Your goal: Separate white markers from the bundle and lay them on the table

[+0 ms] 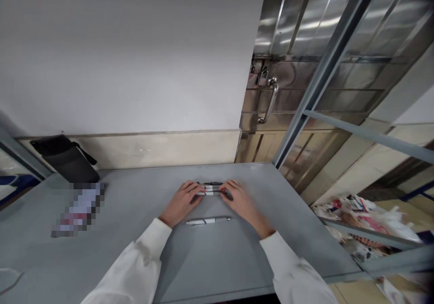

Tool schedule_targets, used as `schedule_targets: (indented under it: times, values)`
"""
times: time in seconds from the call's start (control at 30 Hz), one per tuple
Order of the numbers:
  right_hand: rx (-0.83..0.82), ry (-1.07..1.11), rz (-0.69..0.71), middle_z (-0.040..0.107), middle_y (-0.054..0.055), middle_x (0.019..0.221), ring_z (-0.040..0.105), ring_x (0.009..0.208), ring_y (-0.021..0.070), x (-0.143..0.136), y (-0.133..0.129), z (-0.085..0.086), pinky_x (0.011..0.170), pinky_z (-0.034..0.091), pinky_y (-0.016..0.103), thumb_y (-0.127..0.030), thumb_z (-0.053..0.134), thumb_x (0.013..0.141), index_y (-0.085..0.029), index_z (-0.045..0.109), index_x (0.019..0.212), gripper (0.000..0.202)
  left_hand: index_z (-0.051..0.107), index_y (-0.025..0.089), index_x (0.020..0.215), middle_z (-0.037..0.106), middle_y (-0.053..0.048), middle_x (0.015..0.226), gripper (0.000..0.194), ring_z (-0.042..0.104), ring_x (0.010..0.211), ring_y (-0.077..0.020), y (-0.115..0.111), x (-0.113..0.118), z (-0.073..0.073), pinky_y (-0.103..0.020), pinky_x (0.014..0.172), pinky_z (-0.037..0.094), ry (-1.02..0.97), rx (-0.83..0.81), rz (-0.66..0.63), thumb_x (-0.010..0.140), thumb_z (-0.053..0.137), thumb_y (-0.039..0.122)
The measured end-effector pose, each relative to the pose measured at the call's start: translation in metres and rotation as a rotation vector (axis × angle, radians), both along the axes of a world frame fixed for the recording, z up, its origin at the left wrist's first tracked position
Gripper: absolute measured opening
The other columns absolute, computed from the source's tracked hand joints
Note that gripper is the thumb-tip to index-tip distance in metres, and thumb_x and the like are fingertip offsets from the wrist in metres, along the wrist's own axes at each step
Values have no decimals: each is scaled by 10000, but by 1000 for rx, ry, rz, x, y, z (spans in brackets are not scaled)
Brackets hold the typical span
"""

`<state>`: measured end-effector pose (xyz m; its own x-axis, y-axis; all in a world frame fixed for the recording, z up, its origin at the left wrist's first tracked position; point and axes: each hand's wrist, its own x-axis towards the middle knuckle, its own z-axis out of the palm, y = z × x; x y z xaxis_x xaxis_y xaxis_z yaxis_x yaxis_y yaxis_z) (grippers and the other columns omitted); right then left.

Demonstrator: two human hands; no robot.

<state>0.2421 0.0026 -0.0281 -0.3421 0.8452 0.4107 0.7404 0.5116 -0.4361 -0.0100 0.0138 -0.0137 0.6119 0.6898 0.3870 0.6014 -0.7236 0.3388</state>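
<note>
Toward the back edge of the table [217,268], left hand [181,201] and right hand [240,200] gripped opposite ends of grouped pens [210,189]; a single pen [208,221] lay nearer the front edge

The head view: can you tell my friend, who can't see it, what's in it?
A person's left hand and right hand are at opposite ends of a few pens lying side by side on a gray table. One more pen lies apart, nearer the person. A dark strapped object stands at the table's left, by a pale wall.
</note>
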Motion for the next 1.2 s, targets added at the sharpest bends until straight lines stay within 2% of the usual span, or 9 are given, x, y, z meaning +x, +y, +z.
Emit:
schedule_targets:
  times: [0.37, 0.57, 0.93, 1.2]
  values:
    - [19, -54, 35, 664, 41, 1005, 581, 1032, 230, 0, -5, 0, 926, 440, 391, -258, 611, 929, -237, 668, 943, 62, 639, 246, 1080, 666, -27, 1069, 137, 545, 1072, -211, -2, 1, 1, -373, 998, 441, -19, -17, -35, 979, 547, 259]
    - [8, -19, 40, 659, 36, 1007, 582, 1020, 226, 0, -8, 7, 917, 447, 378, -254, 617, 936, -234, 664, 940, 51, 636, 247, 1080, 677, -23, 1067, 133, 553, 1070, -216, 0, 0, -1, -393, 991, 442, -19, -3, -28, 974, 564, 283]
    - [-9, -16, 22, 666, 28, 1005, 584, 1010, 221, 0, -8, 5, 916, 437, 379, -258, 610, 942, -244, 667, 942, 59, 640, 255, 1088, 686, -28, 1074, 154, 555, 1100, -231, -1, -1, -1, -419, 1017, 415, 4, 3, -22, 981, 545, 314]
    - [-8, -15, 23, 671, 21, 997, 581, 1014, 219, 1, -8, 5, 926, 433, 383, -237, 635, 923, -238, 668, 932, 34, 646, 251, 1066, 679, -19, 1049, 136, 549, 1073, -217, -2, 0, 1, -386, 991, 421, 17, 5, -27, 981, 553, 301]
